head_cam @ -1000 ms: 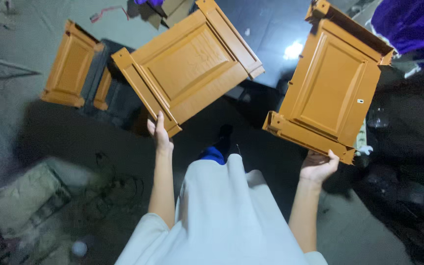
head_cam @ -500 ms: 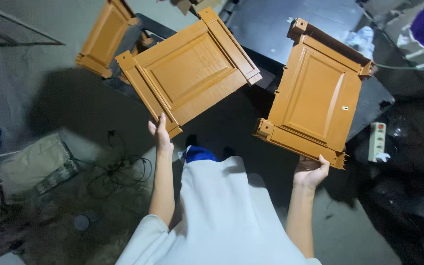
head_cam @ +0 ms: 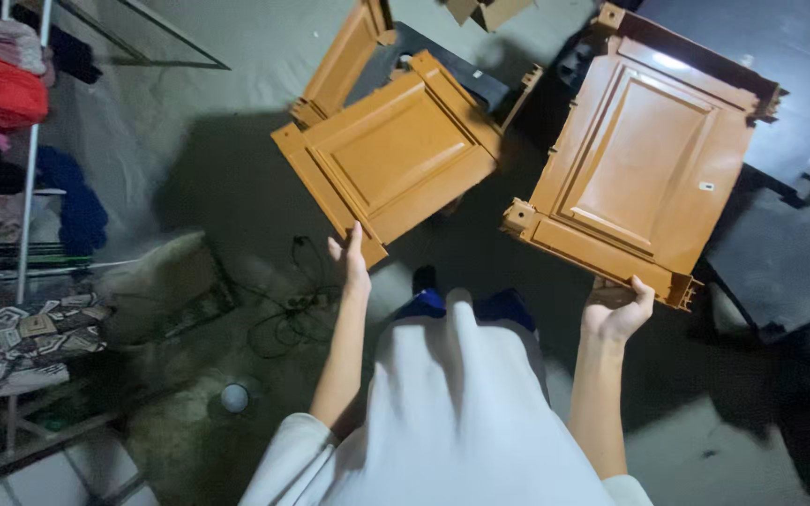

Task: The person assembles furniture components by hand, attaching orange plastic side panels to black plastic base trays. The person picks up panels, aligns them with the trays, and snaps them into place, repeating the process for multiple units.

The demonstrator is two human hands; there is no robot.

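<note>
My left hand (head_cam: 352,264) grips the near corner of an orange-brown moulded panel (head_cam: 394,155) with a raised square centre, held up and tilted. In my right hand (head_cam: 616,309) is the lower edge of a second, matching orange-brown panel (head_cam: 639,159), held up at the right. The two panels hang apart, side by side, above the floor. Below them show my pale garment and blue footwear.
A third orange-brown panel (head_cam: 344,61) lies on the grey floor behind the left one. A dark flat board (head_cam: 789,253) sits at the right. Tangled cables (head_cam: 297,314) and a sack (head_cam: 157,286) lie at the left, beside a rack of clothes (head_cam: 2,84).
The view has swung so both panels sit further right and higher in the frame. The clothes rack has come into view at the left. Both hands keep their hold.
</note>
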